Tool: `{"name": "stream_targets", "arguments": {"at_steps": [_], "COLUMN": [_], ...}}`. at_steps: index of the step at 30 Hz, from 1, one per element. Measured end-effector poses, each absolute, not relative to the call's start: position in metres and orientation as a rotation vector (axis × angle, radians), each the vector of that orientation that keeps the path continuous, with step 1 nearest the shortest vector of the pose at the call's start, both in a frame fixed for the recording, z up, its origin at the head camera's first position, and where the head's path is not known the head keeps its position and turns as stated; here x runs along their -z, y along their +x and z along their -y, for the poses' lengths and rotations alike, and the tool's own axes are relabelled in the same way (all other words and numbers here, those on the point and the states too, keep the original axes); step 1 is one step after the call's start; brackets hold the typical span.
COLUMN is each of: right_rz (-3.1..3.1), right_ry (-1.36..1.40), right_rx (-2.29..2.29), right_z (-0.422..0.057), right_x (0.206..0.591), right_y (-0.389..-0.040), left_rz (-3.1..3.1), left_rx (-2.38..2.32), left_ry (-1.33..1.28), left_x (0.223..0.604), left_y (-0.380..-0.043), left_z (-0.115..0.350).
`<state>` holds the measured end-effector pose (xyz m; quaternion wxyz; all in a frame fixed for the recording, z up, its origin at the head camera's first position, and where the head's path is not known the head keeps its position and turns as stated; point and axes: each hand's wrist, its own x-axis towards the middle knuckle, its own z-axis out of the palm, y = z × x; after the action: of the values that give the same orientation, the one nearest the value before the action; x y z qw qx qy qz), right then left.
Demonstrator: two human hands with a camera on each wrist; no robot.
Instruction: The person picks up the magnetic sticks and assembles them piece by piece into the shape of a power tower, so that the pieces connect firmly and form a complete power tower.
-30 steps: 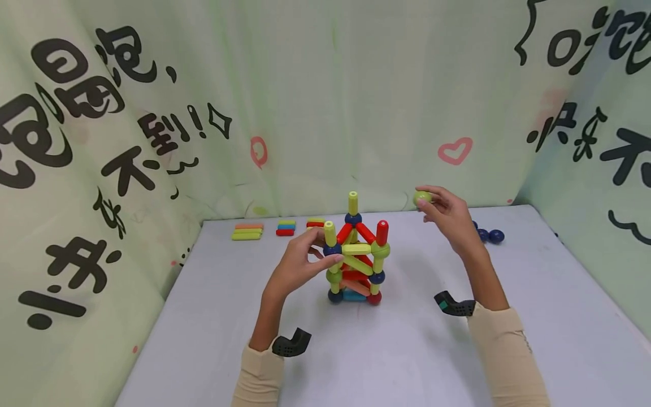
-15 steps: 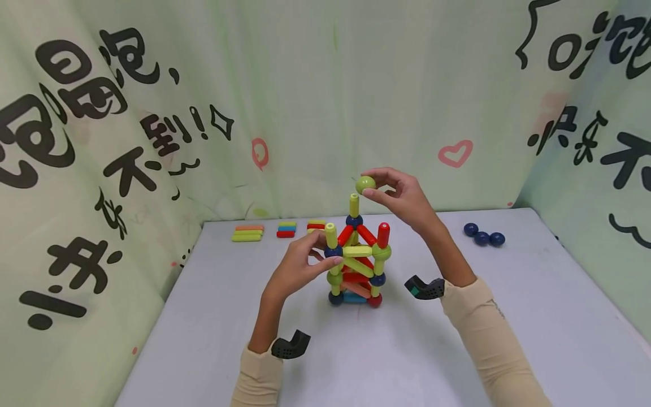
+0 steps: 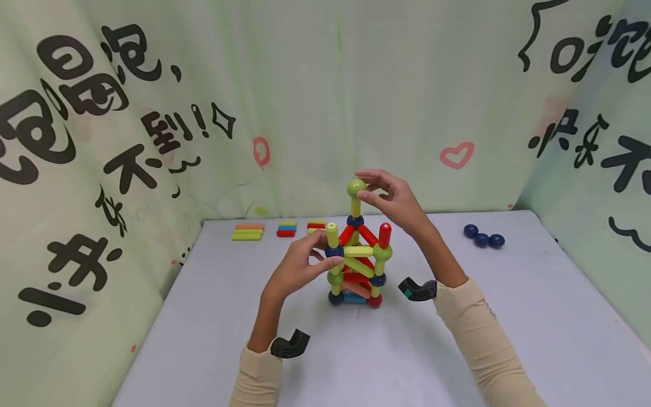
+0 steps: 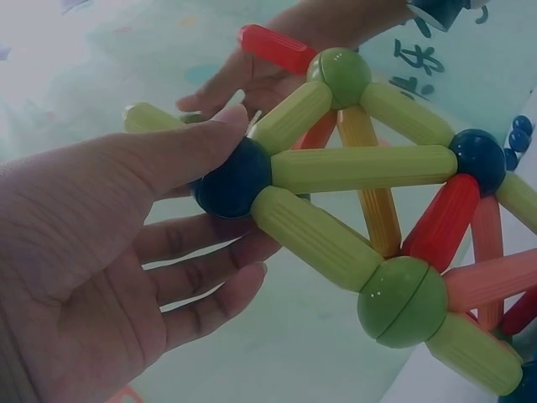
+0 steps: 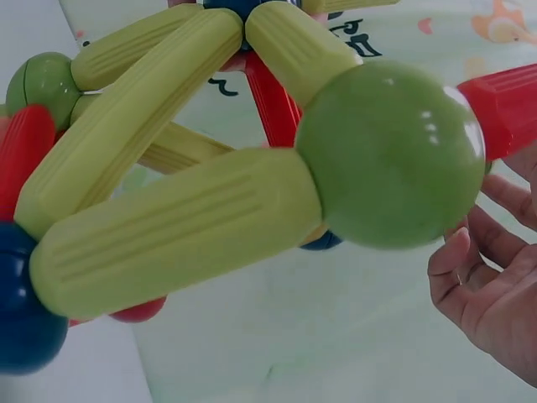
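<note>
A tower of magnetic rods and balls (image 3: 359, 251) stands upright mid-table. At its upper left corner, my left hand (image 3: 297, 265) holds a dark blue ball (image 4: 239, 178), the thumb across it and the other fingers behind or below. My right hand (image 3: 399, 206) is at the tower's tallest point, thumb and fingers around a light green ball (image 3: 356, 187), which sits on an upright yellow-green rod (image 3: 355, 207). In the right wrist view, a larger-looking green corner ball (image 5: 390, 155) covers part of the scene, and the right hand's fingertips are hidden.
Several dark blue balls (image 3: 481, 239) lie at the back right of the white table (image 3: 508, 316). Along the back left edge are small stacks of coloured rods (image 3: 247, 232). A printed curtain (image 3: 305, 102) hangs just behind the table.
My right hand has moved left from beside the tower with the green ball and lowered it onto the rear upright rod. The left hand has stayed at its blue ball.
</note>
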<state>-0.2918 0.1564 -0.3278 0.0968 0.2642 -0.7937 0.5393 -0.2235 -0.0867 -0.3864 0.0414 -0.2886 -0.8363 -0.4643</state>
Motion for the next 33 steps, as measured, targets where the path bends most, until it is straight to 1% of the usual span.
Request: {"name": "stream_targets", "arguments": {"at_steps": [4,7,11,16,20,24,28,33], "right_rz": [2.329,2.317,2.287,2.285,2.346,2.530,2.700,2.776], "right_ry": [0.674,0.508,0.181,-0.262,-0.488,-0.573,-0.525,-0.456], "right_rx": [-1.567,-1.501,-1.430,-1.275,-1.172,-1.084,-0.949,-0.873], "right_z": [-0.168,-0.191,-0.236,-0.291,-0.327,-0.349,-0.356,-0.352], "right_x": [0.334,0.353,0.394,0.433,0.458,0.474,0.483,0.490], "right_y": [-0.286,-0.289,-0.303,-0.309,-0.308,-0.305,-0.302,-0.296], "left_rz": [2.575,2.576,2.568,2.575,2.603,2.612,2.612,2.614], "left_rx": [1.427,1.446,1.464,1.468,1.458,1.461,1.482,1.498], "left_ry": [-0.886,-0.896,-0.911,-0.898,-0.883,-0.873,-0.866,-0.864], "left_x": [0.387,0.387,0.389,0.389,0.388,0.388,0.389,0.389], "left_y": [-0.223,-0.223,-0.224,-0.225,-0.226,-0.226,-0.226,-0.225], "left_z": [0.089,0.091,0.092,0.092,0.091,0.089,0.090,0.090]}}
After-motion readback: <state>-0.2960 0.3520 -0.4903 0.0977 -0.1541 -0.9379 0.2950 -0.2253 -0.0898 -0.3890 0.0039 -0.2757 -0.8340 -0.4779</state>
